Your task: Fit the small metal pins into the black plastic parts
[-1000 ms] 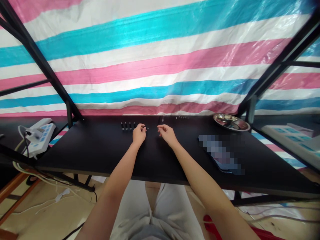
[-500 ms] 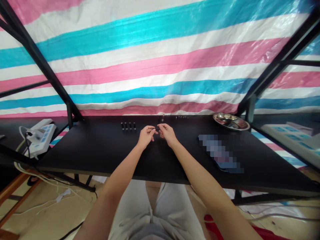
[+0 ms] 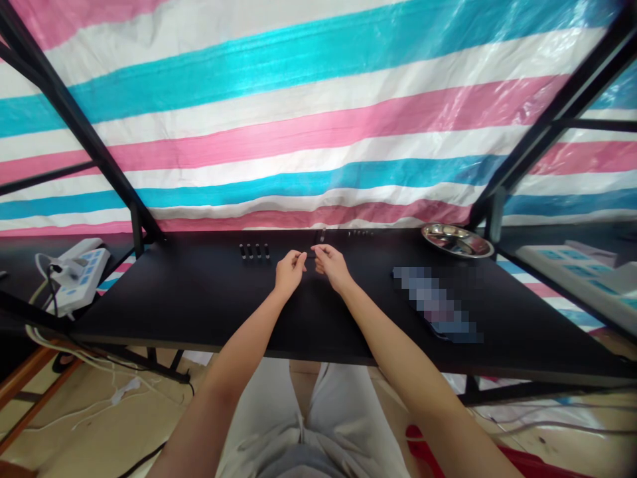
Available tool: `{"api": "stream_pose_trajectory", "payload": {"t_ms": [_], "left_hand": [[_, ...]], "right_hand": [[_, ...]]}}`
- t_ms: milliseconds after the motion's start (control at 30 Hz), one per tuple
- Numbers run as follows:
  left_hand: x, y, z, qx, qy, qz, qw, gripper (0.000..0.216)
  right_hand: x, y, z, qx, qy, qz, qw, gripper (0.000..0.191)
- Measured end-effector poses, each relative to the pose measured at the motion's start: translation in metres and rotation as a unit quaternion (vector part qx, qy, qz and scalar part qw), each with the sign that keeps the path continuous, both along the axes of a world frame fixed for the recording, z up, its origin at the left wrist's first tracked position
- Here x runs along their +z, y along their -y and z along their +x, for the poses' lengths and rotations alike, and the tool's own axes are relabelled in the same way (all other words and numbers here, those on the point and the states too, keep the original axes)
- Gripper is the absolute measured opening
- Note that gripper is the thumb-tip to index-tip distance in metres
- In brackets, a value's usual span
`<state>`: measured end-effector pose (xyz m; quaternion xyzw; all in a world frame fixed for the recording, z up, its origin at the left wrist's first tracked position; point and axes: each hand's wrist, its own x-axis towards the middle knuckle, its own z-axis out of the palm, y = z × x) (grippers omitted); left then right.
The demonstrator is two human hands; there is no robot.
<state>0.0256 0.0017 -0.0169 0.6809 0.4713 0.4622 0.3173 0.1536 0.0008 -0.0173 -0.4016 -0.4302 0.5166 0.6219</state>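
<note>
My left hand (image 3: 289,272) is over the middle of the black table (image 3: 199,299), thumb and fingers pinched together. Close on its right, my right hand (image 3: 332,267) is also closed in a pinch, its fingertips facing the left ones. A thin dark piece seems to lie between the fingertips, too small and dark against the tabletop to name. Just beyond the hands is a small dark cylinder with a silvery end (image 3: 323,235). Several similar small dark cylinders (image 3: 259,251) stand in a row to the left of my left hand.
A row of tiny metal pieces (image 3: 361,233) lies near the back edge. At the back right is a shiny metal plate (image 3: 458,241). A pixelated bluish object (image 3: 432,304) lies on the right. Power strips (image 3: 87,275) sit at the left, beyond a black frame post (image 3: 137,226).
My left hand's fingers, more spread before, are drawn together into a tighter pinch. The right hand has barely moved. The whole view has shifted slightly.
</note>
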Motion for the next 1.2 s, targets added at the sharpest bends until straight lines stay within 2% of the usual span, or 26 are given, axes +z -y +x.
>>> {"api": "stream_pose_trajectory", "payload": {"t_ms": [300, 533, 733, 867, 1033, 1200], "left_hand": [[0.004, 0.002, 0.002, 0.010, 0.049, -0.042, 0.998, 0.046], [0.001, -0.002, 0.001, 0.025, 0.091, -0.068, 0.993, 0.050], [-0.001, -0.010, -0.004, 0.035, 0.165, -0.073, 0.983, 0.039], [-0.002, -0.011, -0.003, 0.022, 0.156, -0.086, 0.984, 0.033], [-0.003, -0.008, 0.001, -0.031, 0.141, -0.085, 0.986, 0.033], [0.000, -0.008, 0.000, -0.031, 0.166, -0.069, 0.983, 0.032]], "right_hand": [[0.000, 0.002, -0.003, 0.003, 0.004, 0.005, 1.000, 0.031], [-0.001, 0.000, -0.002, 0.000, 0.009, -0.007, 1.000, 0.032], [0.002, -0.004, 0.009, -0.073, -0.003, -0.035, 0.997, 0.024], [0.004, -0.005, 0.016, -0.118, 0.000, -0.016, 0.993, 0.026], [0.008, 0.000, 0.014, -0.059, 0.104, 0.051, 0.991, 0.033], [0.009, 0.003, 0.011, -0.012, 0.130, 0.031, 0.991, 0.033]]}}
